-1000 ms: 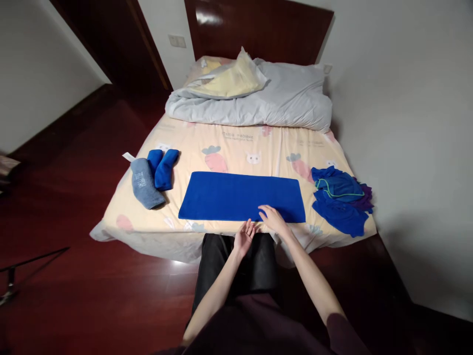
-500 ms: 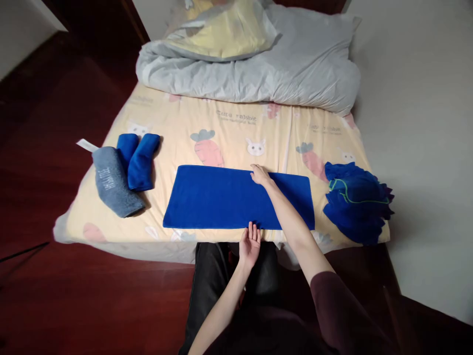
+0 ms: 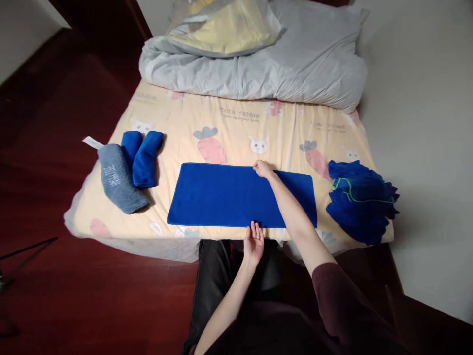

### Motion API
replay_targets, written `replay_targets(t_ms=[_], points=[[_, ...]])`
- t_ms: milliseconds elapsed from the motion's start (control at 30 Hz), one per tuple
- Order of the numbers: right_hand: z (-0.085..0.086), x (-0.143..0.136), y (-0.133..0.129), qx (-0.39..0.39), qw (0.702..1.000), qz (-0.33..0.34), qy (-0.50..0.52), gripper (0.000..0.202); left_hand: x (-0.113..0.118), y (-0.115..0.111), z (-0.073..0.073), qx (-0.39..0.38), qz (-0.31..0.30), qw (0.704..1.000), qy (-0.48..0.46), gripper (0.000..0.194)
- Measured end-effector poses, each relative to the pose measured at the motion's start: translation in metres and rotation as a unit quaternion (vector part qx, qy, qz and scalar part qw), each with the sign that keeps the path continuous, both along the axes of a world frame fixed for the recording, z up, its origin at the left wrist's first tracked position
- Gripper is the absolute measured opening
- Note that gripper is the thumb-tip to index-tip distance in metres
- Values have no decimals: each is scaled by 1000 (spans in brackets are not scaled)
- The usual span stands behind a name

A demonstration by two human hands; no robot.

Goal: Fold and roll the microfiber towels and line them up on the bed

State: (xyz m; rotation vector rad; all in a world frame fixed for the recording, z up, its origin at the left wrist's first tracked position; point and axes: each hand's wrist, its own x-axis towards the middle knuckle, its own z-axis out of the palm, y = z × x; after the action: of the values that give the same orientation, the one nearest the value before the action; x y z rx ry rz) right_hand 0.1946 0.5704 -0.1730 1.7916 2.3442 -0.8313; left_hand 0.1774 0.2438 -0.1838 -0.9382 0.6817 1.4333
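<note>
The right hand [image 3: 263, 168] is resting at the far long edge of the blue cloth [image 3: 221, 195], its fingers curling narrowly over the hem; from the head view, the only one I am working with, I cannot tell whether it is pinching any fabric; the left hand [image 3: 254, 244] is lying palm up at the near edge, fingers loosely extended, and I am not seeing any cloth gathered in it; the two hands are sitting almost opposite each other, presumably so that both long edges are being controlled evenly; the blue cloth is lying flat across the near part of the bed [image 3: 177, 113], probably because a smooth spread is making its edges easy to find; to the left, a grey roll [image 3: 118, 177] is lying against two blue rolls [image 3: 146, 162], apparently grouped to give the flat cloth room; just beside the cloth's right end, a loose heap [image 3: 354, 212] of mostly blue fabric is sitting crumpled, likely for easy reach; the grey duvet [image 3: 314, 54] is lying bunched farther back, perhaps for a flatter working stretch.
</note>
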Motion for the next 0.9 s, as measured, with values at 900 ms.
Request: replay_targets(t_ms=[900], points=[[231, 67, -120, 133, 805, -116, 567, 40, -173, -23, 185, 184, -44, 659, 728, 38]])
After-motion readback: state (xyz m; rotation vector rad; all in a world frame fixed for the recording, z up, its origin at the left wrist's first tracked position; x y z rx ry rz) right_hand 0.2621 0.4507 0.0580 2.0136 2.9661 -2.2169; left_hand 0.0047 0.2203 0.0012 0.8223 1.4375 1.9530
